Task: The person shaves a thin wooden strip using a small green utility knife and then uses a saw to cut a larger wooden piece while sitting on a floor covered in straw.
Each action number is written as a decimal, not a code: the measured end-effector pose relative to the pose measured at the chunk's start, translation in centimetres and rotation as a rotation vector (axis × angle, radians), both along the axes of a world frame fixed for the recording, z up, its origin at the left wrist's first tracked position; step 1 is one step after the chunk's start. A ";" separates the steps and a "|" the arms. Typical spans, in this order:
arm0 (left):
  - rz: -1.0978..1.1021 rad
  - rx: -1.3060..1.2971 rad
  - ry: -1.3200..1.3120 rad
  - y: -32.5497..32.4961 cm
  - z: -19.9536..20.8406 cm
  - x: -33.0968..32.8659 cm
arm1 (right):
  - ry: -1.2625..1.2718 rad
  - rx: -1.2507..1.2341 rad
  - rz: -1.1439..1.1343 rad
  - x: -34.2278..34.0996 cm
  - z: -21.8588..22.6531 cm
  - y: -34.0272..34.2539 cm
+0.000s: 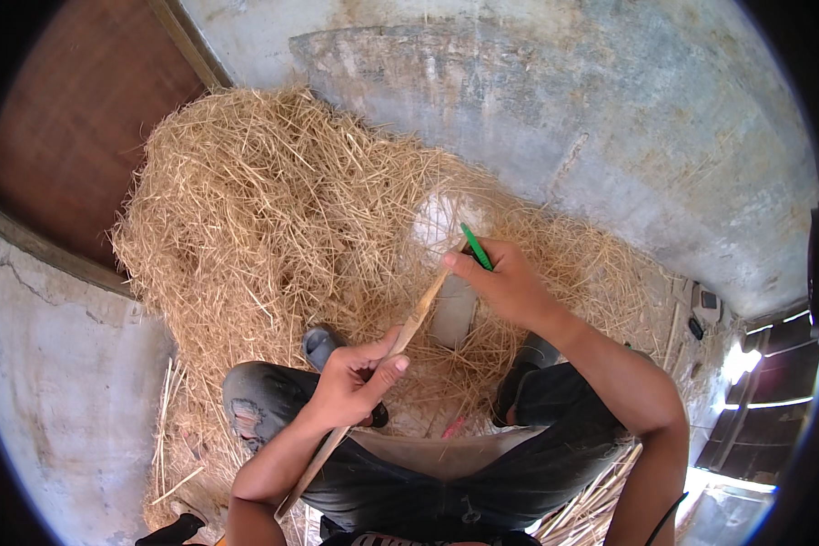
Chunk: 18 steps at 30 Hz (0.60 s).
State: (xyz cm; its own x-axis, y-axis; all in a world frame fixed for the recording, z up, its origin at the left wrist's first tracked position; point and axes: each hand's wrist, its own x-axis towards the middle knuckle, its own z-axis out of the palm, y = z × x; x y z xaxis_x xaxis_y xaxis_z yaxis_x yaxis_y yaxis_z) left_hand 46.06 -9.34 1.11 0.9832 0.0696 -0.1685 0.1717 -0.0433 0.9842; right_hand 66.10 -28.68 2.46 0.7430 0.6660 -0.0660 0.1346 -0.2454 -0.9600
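Note:
A long, narrow wooden strip (416, 316), pale brown and maybe bamboo, slants from beside my left forearm up to my right fingers. My left hand (359, 375) is closed around its middle, thumb on top. At the strip's upper end, my right hand (500, 280) is closed on a slim green tool (475, 246), which looks like a cutter, though its blade cannot be made out. My right thumb lies against the strip there. Below that hand, a grey block (454, 312) lies on the floor, beside a whitish round patch (437, 221).
A large heap of straw (246, 209) fills the left and middle, against a plastered wall (555, 100). Loose straw covers the floor to the right. A small grey device (706, 301) sits by the right wall. Cut stalks (591, 496) lie beside my right leg. A brown panel (73, 136) stands at left.

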 end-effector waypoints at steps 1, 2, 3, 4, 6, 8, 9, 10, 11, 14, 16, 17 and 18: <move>-0.003 -0.007 0.005 -0.1 -0.1 0.0 | 0.004 0.033 0.005 0.0 -0.5 0.1; -0.005 0.027 -0.016 0.0 -0.3 0.1 | 0.009 0.065 0.011 0.1 -0.8 0.2; -0.006 0.061 -0.036 0.1 -0.6 0.2 | 0.018 0.060 0.015 0.1 -0.9 0.1; -0.007 0.094 -0.056 0.2 -0.7 0.3 | 0.028 0.054 0.018 0.2 -1.0 0.1; 0.002 0.071 -0.056 0.0 -0.6 0.1 | -0.004 0.112 0.026 0.2 -1.3 0.3; 0.008 0.042 -0.048 0.0 -0.4 0.1 | -0.085 0.238 0.029 -0.1 -2.2 0.6; 0.012 0.025 -0.040 0.0 -0.4 0.1 | -0.103 0.173 0.055 -0.2 -2.3 0.4; 0.020 0.007 -0.032 0.0 -0.4 0.1 | -0.121 0.108 0.084 -0.2 -2.0 0.1; 0.009 -0.001 -0.009 0.2 -0.3 0.0 | -0.139 0.043 0.113 -0.3 -1.8 -0.1; -0.014 -0.013 0.030 0.6 -0.1 0.0 | -0.126 -0.013 0.177 -0.9 0.0 -0.3; -0.013 0.000 0.015 0.6 0.0 0.1 | -0.163 0.061 0.165 -1.0 -0.2 -0.5; -0.003 0.002 -0.012 0.6 -0.1 0.1 | -0.182 0.098 0.159 -1.1 -0.3 -0.6; 0.007 0.003 -0.040 0.6 -0.2 0.2 | -0.230 0.082 0.153 -1.3 -0.2 -0.6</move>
State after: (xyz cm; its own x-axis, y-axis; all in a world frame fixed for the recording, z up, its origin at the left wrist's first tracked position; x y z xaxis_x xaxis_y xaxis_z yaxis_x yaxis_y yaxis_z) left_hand 46.25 -8.75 0.92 0.9886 0.0768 -0.1293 0.1330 -0.0457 0.9901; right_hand 64.80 -29.29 2.24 0.6225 0.7679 0.1512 0.3802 -0.1279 -0.9160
